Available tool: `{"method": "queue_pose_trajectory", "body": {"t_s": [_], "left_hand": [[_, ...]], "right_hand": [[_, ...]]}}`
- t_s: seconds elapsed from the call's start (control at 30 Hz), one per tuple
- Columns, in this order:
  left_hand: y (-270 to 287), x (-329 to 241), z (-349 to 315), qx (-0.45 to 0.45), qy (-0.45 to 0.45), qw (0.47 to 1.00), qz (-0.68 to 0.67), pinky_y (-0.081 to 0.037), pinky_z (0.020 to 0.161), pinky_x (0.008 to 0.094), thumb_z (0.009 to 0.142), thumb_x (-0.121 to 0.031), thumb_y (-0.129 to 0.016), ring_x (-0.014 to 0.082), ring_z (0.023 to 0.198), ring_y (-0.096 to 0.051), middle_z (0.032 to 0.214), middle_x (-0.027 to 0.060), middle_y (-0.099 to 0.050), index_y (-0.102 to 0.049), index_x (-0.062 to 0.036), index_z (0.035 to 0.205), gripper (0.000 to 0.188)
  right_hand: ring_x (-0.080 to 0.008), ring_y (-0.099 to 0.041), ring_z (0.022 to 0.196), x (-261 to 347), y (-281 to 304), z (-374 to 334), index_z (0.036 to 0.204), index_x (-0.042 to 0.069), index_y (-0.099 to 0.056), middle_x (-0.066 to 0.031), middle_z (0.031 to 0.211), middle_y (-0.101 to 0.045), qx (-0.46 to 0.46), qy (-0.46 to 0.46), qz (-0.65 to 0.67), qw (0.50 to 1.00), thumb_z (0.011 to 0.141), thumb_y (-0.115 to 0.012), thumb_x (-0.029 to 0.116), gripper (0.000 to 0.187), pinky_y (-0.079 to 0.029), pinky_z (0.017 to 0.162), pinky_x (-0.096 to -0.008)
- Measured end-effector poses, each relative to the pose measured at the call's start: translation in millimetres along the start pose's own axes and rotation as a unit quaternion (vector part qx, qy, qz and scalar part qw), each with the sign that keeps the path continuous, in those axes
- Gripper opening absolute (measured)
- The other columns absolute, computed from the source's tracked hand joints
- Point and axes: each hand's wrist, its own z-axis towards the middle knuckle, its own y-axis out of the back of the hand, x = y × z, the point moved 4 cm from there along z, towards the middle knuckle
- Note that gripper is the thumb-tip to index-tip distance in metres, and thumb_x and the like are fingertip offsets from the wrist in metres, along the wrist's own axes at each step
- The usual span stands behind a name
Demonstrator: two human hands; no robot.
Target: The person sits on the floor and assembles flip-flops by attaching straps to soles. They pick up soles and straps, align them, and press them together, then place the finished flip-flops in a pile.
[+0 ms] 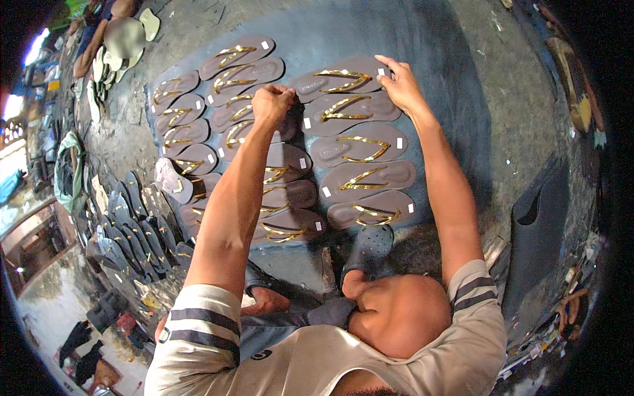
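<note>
A brown flip-flop (pixel 339 77) with shiny gold straps lies at the far end of the right-hand column. My right hand (pixel 401 89) grips its toe end, thumb and forefinger at the edge beside a small white label. At the heel end my left hand (pixel 271 104) is closed, its fingertips against the edge; the curled fingers are partly hidden. Just nearer lies another gold-strapped flip-flop (pixel 350 113). Several matching ones form columns, including a flip-flop (pixel 360 150) in the right column and a flip-flop (pixel 229 58) in the middle one. My left forearm covers some of them.
The flip-flops rest on a dark blue-grey sheet (pixel 449 86). Several dark sandals (pixel 142 241) crowd the floor at left, near a pale cap-like item (pixel 173 181). Light sole pieces (pixel 99 69) lie far left. A dark sheet (pixel 538 231) is at right. My clog (pixel 371 245) touches the near edge.
</note>
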Motion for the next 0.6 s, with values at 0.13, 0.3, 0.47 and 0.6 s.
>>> {"method": "queue_pose_trajectory", "body": {"t_s": [0.13, 0.3, 0.47, 0.6], "left_hand": [[-5, -4, -3, 0.006, -0.012, 0.999, 0.042, -0.054, 0.075, 0.0333, 0.079, -0.035, -0.077, 0.0195, 0.079, -0.070, 0.083, 0.0102, -0.074, -0.073, -0.0049, 0.089, 0.032], [2, 13, 10, -0.049, -0.080, 0.985, 0.142, -0.055, 0.080, 0.0389, 0.081, -0.032, -0.074, 0.0295, 0.085, -0.071, 0.088, 0.0167, -0.073, -0.071, -0.0022, 0.089, 0.031], [28, -14, -30, -0.073, -0.242, 0.967, 0.018, -0.046, 0.092, 0.0441, 0.083, -0.030, -0.072, 0.0350, 0.105, -0.058, 0.112, 0.0176, -0.061, -0.061, -0.0060, 0.120, 0.045], [200, 133, -84, -0.442, -0.129, 0.879, 0.127, -0.040, 0.098, 0.0475, 0.084, -0.031, -0.072, 0.0358, 0.110, -0.055, 0.113, 0.0193, -0.061, -0.061, -0.0016, 0.117, 0.046]], "right_hand": [[-0.0346, -0.056, 0.099, -8, 8, 0, 0.129, 0.017, -0.062, -0.0206, 0.108, -0.058, 0.027, 0.018, -0.066, 0.997, 0.084, -0.069, 0.019, 0.046, -0.045, 0.090, -0.0421], [-0.0392, -0.055, 0.109, 19, -1, 12, 0.129, 0.021, -0.060, -0.0185, 0.115, -0.059, 0.063, 0.018, -0.222, 0.973, 0.083, -0.072, 0.027, 0.049, -0.043, 0.097, -0.0488], [-0.0287, -0.059, 0.115, -33, 8, -12, 0.134, 0.004, -0.053, -0.0189, 0.126, -0.061, 0.005, -0.027, 0.005, 1.000, 0.088, -0.069, 0.027, 0.053, -0.044, 0.101, -0.0398], [-0.0238, -0.052, 0.125, -57, 31, -95, 0.133, -0.002, -0.051, -0.0159, 0.137, -0.054, -0.148, -0.120, 0.222, 0.956, 0.098, -0.060, 0.025, 0.045, -0.040, 0.106, -0.0355]]}}
